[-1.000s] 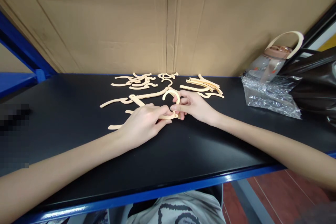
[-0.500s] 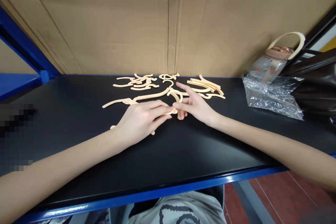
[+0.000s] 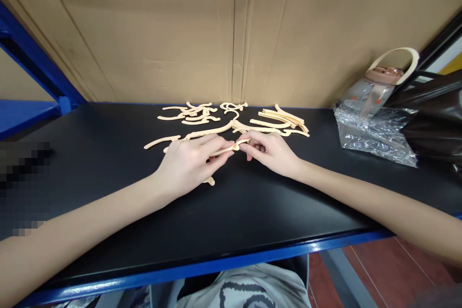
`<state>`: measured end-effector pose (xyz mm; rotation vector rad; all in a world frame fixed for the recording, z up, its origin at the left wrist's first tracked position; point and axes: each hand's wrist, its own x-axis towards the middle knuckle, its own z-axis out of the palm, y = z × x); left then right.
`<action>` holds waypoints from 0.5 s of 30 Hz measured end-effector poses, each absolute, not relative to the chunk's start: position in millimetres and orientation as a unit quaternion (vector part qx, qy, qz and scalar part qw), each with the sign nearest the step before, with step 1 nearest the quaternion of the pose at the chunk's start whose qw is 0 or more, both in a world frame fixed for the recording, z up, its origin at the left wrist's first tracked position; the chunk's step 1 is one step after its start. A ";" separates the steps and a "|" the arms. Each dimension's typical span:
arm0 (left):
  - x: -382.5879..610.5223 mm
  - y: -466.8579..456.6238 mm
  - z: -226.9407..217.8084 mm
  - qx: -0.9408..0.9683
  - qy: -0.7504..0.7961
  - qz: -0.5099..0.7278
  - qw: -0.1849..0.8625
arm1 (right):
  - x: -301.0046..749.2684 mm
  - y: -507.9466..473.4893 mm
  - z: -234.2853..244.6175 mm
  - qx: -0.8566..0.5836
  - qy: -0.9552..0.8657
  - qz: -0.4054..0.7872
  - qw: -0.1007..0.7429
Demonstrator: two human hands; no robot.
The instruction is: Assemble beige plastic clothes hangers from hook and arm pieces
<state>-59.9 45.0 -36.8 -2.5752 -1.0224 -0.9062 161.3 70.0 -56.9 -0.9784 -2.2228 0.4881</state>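
In the head view, beige plastic clothes-hanger pieces (image 3: pixel 237 147) meet between my two hands above the black tabletop. My left hand (image 3: pixel 193 159) is closed, pinching an arm-like piece between thumb and fingers. My right hand (image 3: pixel 271 150) is closed too, its thumb and fingertips gripping the curved piece that joins the other. How the two fit together is hidden by my fingers. Another piece pokes out beneath my left hand, mostly covered. Just beyond lies a hanger (image 3: pixel 233 125) with a hook and two spread arms.
Several short curved pieces (image 3: pixel 195 114) are heaped at the back left, hook pieces (image 3: pixel 234 106) at the back middle, longer arms (image 3: pixel 279 118) at the back right. A clear bottle (image 3: pixel 375 89) and crinkled plastic bag (image 3: pixel 377 137) stand right. A cardboard wall (image 3: pixel 162 33) closes the back.
The curved piece, which arched up between my hands, now lies lower and flatter. My right index finger, stretched out before, has curled in around it.
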 end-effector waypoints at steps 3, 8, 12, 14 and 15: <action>-59.5 45.2 -36.6 -0.876 -0.365 -0.299 0.096 | 162.1 70.8 -57.0 -0.368 -0.859 0.168 0.315; -57.4 45.4 -36.8 -0.882 -0.378 -0.276 0.053 | 163.5 70.6 -54.7 -0.357 -0.871 0.166 0.295; -55.6 46.7 -40.5 -0.887 -0.396 -0.233 0.042 | 163.1 70.2 -54.6 -0.358 -0.877 0.144 0.285; -55.8 47.8 -42.0 -0.894 -0.394 -0.214 0.020 | 162.6 70.3 -54.9 -0.358 -0.882 0.124 0.279; -56.0 48.2 -42.3 -0.897 -0.391 -0.205 0.008 | 162.4 70.5 -54.9 -0.357 -0.885 0.115 0.274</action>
